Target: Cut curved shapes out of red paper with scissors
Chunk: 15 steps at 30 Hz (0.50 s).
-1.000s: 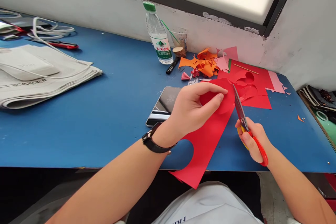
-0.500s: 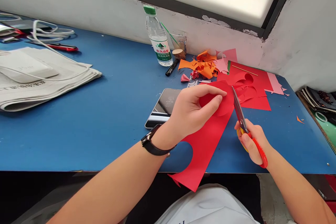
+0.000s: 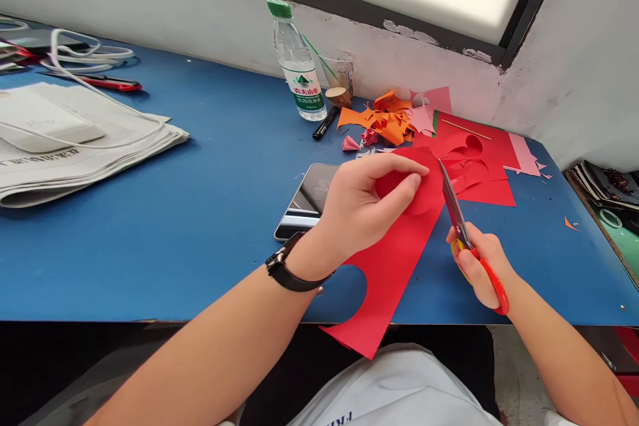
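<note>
My left hand (image 3: 367, 206) pinches a sheet of red paper (image 3: 394, 266) near its far end, thumb and fingers closed on a rounded part. A half-round notch is cut out of the sheet's left edge. My right hand (image 3: 476, 266) grips red-and-yellow-handled scissors (image 3: 462, 226), whose blades point away from me along the paper's right edge. A black watch (image 3: 284, 266) sits on my left wrist.
A dark tablet (image 3: 309, 200) lies under my left hand on the blue table (image 3: 200, 213). Behind it stand a water bottle (image 3: 297, 66), a black marker (image 3: 324, 125), and orange, pink and red paper scraps (image 3: 399, 120). Folded newspapers (image 3: 74, 153) with a white cable lie at left.
The hands, paper and scissors keep almost the same pose; the scissor blades have crept slightly along the paper's edge, and the view has shifted a little.
</note>
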Motion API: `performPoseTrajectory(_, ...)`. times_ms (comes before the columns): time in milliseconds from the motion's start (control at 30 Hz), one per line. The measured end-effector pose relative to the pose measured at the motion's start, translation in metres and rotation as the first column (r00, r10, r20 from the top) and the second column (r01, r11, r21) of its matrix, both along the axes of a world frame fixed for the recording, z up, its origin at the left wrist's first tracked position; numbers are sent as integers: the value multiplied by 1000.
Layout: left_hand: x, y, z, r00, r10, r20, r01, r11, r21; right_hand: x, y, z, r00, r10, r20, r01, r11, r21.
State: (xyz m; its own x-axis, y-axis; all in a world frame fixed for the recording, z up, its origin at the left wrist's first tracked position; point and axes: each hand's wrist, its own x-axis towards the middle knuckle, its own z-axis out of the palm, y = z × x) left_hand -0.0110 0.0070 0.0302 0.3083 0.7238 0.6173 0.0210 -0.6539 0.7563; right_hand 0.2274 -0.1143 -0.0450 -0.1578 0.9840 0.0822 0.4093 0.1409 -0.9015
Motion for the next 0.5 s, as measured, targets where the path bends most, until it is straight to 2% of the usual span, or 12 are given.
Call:
performPoseTrajectory(333,1,1,-1,997,74,0,-74,996,-38,-2,0,3,999,-18,29,18,1000,7)
performPoseTrajectory(500,3,2,-4,997,80,-7,-80,996,-35,-1,0,5,999,-19,39,17,998,64)
